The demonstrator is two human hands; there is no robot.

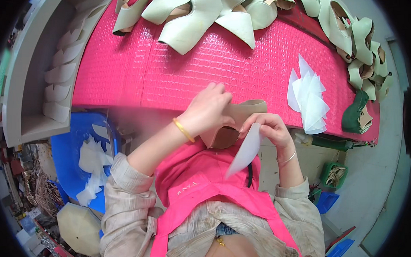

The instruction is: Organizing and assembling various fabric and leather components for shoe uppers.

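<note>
In front of my apron, at the table's near edge, a beige shoe upper shows its brown inner side near my lap. My left hand, with a yellow bangle at the wrist, has its fingers curled over the left part of the upper and the thumb against it; the exact grip is partly hidden. To the right, my right hand pinches a thin white pointed sheet piece between thumb and fingers. That piece hangs down beside the upper, its tip toward my lap.
On the pink-covered table lie a pile of white pointed pieces, pale green shoe uppers and a dark green one. A grey rack stands left, above a blue bin holding white scraps. A stool is lower left.
</note>
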